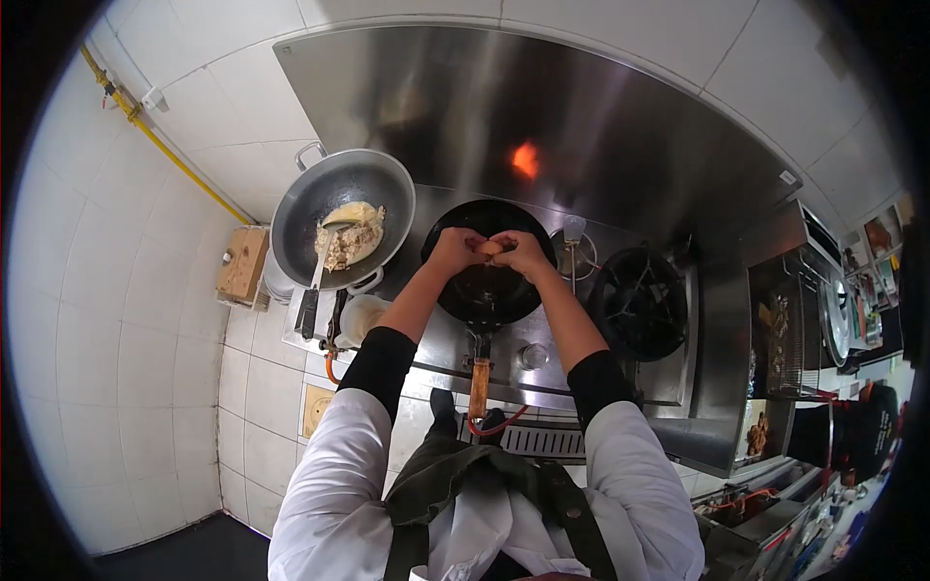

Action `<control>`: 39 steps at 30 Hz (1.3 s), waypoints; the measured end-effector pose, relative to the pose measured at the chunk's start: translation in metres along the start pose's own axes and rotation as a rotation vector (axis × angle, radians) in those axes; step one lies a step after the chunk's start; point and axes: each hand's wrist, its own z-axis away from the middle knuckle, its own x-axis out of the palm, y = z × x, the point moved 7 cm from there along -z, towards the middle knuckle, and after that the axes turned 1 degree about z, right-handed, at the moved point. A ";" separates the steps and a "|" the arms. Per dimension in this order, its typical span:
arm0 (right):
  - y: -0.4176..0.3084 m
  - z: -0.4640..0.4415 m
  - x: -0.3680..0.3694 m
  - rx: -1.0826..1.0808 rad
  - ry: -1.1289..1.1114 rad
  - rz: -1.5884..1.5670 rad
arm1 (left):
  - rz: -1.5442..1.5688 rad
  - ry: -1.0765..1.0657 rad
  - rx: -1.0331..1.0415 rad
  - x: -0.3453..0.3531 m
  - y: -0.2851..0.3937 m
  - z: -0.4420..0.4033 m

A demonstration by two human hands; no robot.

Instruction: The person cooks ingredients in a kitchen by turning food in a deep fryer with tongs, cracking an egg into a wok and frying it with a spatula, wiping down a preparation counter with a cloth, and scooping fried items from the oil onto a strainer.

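Over a black wok (484, 300) with a wooden handle (480, 387), both hands meet around a brown egg (490, 249). My left hand (456, 251) grips the egg from the left with its fingers bent. From the other side, my right hand (522, 254) pinches it too. Whether the shell is cracked cannot be made out. The wok's inside is dark, and its contents are hard to see.
A large grey pan (286, 228) at the left holds pale food (354, 237) with a spatula (318, 271) in it. A black burner (639, 303) is at the right. A small glass (533, 356) and a pale container (362, 318) stand near the front. A steel splashback (601, 126) rises behind.
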 end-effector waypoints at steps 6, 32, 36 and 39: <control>0.006 -0.006 -0.002 -0.043 0.009 0.091 | 0.034 -0.025 -0.024 0.004 -0.013 -0.004; -0.153 0.062 -0.020 -0.679 0.252 0.578 | -0.377 0.076 0.467 -0.057 0.148 0.003; -0.190 0.120 -0.034 -0.793 0.476 0.633 | -0.259 0.242 0.313 -0.083 0.178 0.021; -0.120 0.158 -0.052 -0.457 0.351 0.410 | 0.048 0.332 0.071 -0.087 0.136 0.043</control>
